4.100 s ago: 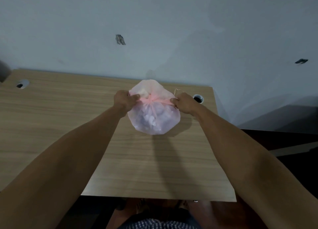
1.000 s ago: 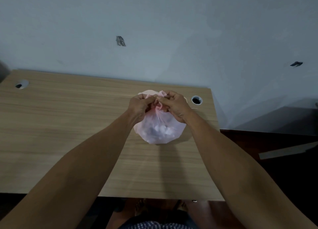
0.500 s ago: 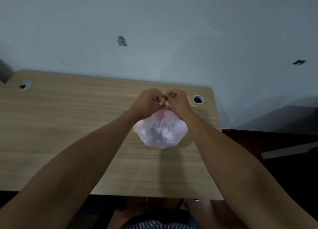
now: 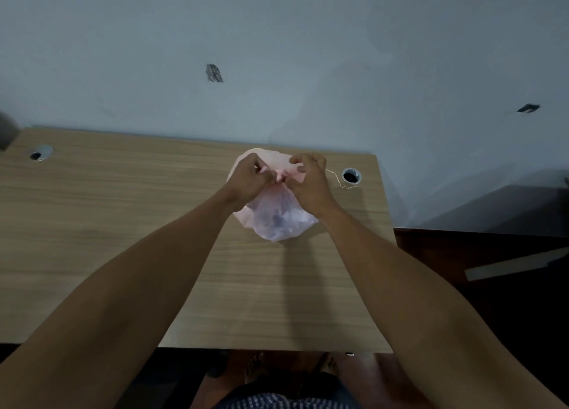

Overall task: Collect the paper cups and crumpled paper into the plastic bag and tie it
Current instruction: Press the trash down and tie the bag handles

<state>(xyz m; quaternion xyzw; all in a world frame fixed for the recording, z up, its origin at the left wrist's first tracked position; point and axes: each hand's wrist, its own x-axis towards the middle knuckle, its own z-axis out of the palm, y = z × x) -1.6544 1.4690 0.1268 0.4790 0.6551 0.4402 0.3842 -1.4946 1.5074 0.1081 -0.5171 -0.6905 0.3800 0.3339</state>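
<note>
A thin pink plastic bag [image 4: 278, 221] sits bulging on the wooden desk [image 4: 123, 211], with pale crumpled shapes dimly visible through its wall. My left hand [image 4: 251, 181] and my right hand [image 4: 308, 181] meet over the bag's gathered top, and each pinches the twisted pink plastic at the neck. The knot area lies between my fingertips and is mostly hidden by them. No loose cups or paper lie on the desk.
A round cable hole [image 4: 351, 175] lies just right of my right hand, with a thin pale string [image 4: 337, 179] beside it. Another cable hole [image 4: 40, 153] is at the desk's far left. A pale wall runs behind the desk; dark floor lies to the right.
Four seconds ago my hands pulled the bag's ends apart sideways. They have since come together over the neck, and in the last half second the fingers spread a little while working the plastic.
</note>
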